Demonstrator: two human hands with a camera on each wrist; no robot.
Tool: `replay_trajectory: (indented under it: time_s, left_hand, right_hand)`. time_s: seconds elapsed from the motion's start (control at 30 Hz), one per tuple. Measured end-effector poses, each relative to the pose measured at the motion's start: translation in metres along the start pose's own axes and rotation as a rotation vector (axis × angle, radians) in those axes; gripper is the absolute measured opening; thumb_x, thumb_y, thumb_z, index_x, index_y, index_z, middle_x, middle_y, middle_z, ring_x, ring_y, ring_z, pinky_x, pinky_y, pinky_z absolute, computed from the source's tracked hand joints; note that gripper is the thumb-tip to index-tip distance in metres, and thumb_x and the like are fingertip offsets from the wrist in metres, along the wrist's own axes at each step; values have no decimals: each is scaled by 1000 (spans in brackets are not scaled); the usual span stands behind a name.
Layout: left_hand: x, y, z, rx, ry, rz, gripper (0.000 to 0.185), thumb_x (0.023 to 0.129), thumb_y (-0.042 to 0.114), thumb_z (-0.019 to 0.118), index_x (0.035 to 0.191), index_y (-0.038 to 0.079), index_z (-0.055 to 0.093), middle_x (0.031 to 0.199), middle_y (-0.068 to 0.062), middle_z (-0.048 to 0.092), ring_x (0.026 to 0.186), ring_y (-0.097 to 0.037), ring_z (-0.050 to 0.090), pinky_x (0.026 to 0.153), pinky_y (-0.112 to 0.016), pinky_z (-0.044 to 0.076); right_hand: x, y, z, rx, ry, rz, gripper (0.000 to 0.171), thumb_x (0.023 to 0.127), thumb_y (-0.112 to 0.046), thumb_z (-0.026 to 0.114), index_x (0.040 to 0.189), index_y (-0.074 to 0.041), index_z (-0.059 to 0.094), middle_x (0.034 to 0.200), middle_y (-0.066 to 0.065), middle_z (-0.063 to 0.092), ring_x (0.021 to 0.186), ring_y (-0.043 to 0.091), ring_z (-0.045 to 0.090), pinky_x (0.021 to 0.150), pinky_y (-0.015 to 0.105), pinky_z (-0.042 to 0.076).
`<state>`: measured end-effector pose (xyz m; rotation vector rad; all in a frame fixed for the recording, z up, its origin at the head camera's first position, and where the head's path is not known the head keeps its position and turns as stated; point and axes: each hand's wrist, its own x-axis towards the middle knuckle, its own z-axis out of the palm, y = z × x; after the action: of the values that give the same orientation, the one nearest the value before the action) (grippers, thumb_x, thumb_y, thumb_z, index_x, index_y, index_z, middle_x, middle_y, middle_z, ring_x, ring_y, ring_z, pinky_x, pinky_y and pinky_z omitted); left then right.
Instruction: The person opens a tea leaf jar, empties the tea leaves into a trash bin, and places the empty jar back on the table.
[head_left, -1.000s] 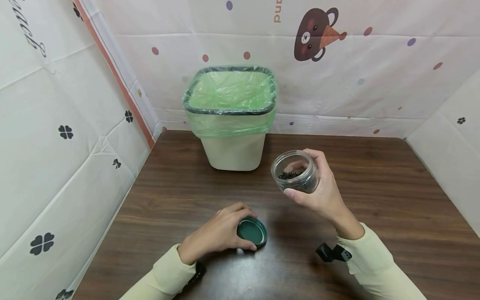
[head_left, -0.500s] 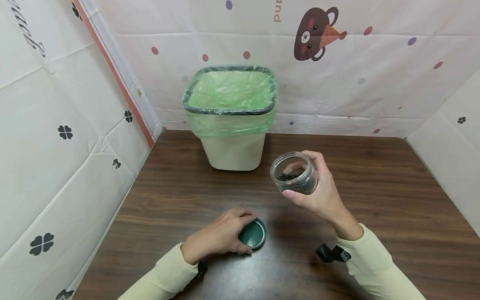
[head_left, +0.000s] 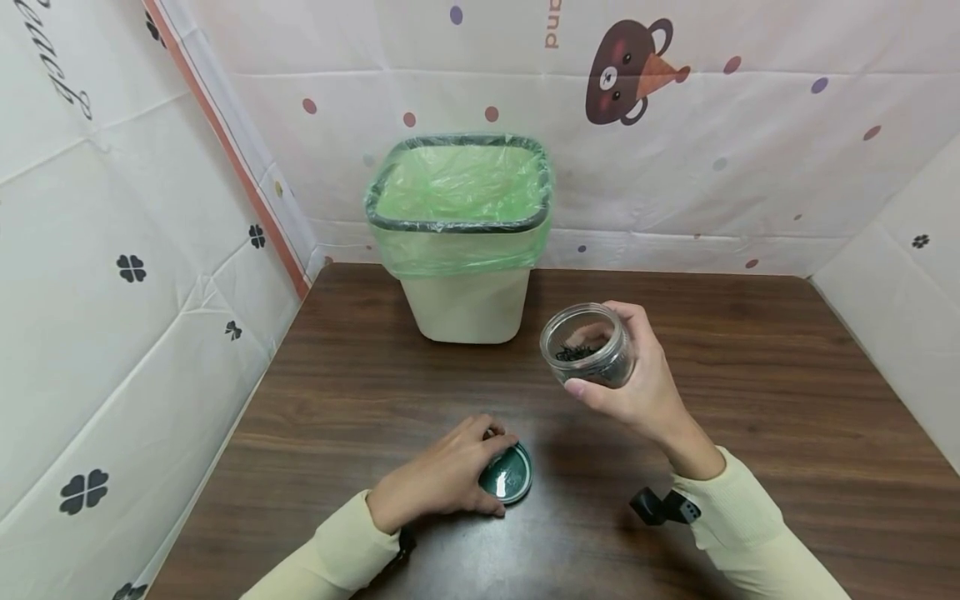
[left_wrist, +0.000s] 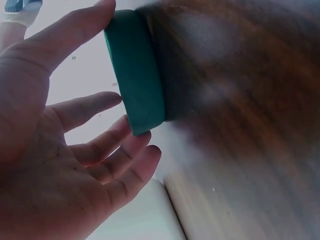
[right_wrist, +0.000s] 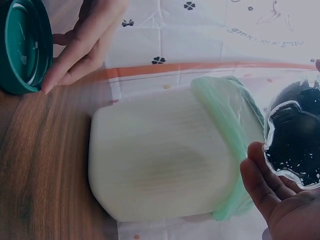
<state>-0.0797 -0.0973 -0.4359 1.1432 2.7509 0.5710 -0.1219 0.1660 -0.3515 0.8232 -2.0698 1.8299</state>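
My left hand (head_left: pixel 442 475) holds a round green lid (head_left: pixel 510 473) by its edge, thumb on the near side and fingers on the far side. The lid's hollow inside faces up, low at the tabletop; in the left wrist view its plain green side wall (left_wrist: pixel 137 72) shows against the fingertips. Higher and to the right, my right hand (head_left: pixel 652 387) grips a clear jar (head_left: pixel 617 367) round its side. The jar is uncovered, its mouth tilted toward the head camera, and thin dark shreds (head_left: pixel 576 353) lie inside. From the right wrist, the jar's bottom (right_wrist: pixel 295 135) looks dark with these shreds.
A pale waste bin (head_left: pixel 472 304) with a green plastic liner (head_left: pixel 461 254) stands at the back of the brown wooden table (head_left: pixel 337 367), left of the jar. Printed white cloth (head_left: pixel 750 167) hangs behind the table and along both sides.
The lid has gone from tilted to flatter and lower, and my left hand has shifted slightly right and down with it. My right hand and the jar have stayed nearly still.
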Motion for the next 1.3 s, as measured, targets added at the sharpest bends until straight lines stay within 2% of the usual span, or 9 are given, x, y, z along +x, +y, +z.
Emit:
replay_trajectory:
  time_s: [0.07, 0.2, 0.3, 0.4, 0.63, 0.93, 1.17, 1.3]
  left_hand:
    - [0, 0, -1, -13, -3, -1, 85, 70, 47, 91, 140, 11, 59, 129, -4, 52, 118, -20, 51, 97, -32, 48]
    - [0, 0, -7, -44, 2, -15, 76, 81, 51, 82, 141, 11, 58, 130, -5, 53, 117, -20, 53, 97, -36, 49]
    - [1, -1, -14, -57, 32, -21, 67, 88, 48, 76, 140, 10, 59, 126, -4, 56, 112, -19, 56, 94, -37, 50]
    - [2, -2, -23, -63, 71, -30, 62, 91, 46, 74, 139, 10, 60, 122, -4, 57, 108, -18, 57, 92, -38, 51]
    - [0, -5, -42, -79, 159, -61, 56, 92, 43, 73, 137, 12, 62, 121, -2, 61, 109, -16, 59, 91, -39, 52]
    - [-3, -14, -62, -113, 323, -67, 46, 90, 34, 77, 129, 13, 67, 106, 5, 64, 93, -10, 60, 77, -32, 53]
    - [-5, -18, -75, -162, 406, -98, 39, 90, 31, 77, 124, 14, 69, 108, 5, 67, 96, -13, 64, 80, -34, 54]
    - [-6, -19, -82, -171, 450, -110, 37, 90, 30, 77, 122, 14, 70, 105, 6, 67, 93, -12, 63, 77, -33, 53]
  right_hand:
    - [1, 1, 0, 5, 1, -2, 78, 66, 13, 80, 134, 1, 43, 108, 23, 61, 97, 24, 63, 83, 25, 53]
    - [3, 0, -1, 19, 2, -5, 77, 66, 14, 79, 133, 1, 44, 108, 23, 61, 97, 25, 64, 81, 25, 54]
    - [4, -1, -1, 21, 6, -10, 77, 65, 14, 79, 134, 0, 44, 108, 23, 62, 96, 25, 64, 80, 25, 55]
    - [4, -1, -1, 20, 9, -10, 78, 65, 15, 78, 134, 0, 45, 107, 23, 62, 96, 24, 65, 79, 25, 55]
    - [6, -2, -2, 10, 25, -10, 81, 64, 17, 78, 135, 0, 45, 107, 25, 62, 95, 23, 66, 77, 26, 56]
    - [10, -4, -3, 30, 47, -45, 79, 64, 17, 77, 135, 3, 45, 104, 26, 62, 91, 24, 67, 73, 25, 57]
    - [11, -4, -5, -1, 49, -52, 80, 64, 15, 79, 136, 3, 46, 105, 25, 62, 92, 26, 67, 74, 25, 57]
    - [12, -4, -5, 6, 48, -75, 80, 65, 15, 79, 136, 3, 46, 105, 26, 62, 93, 26, 67, 75, 25, 56]
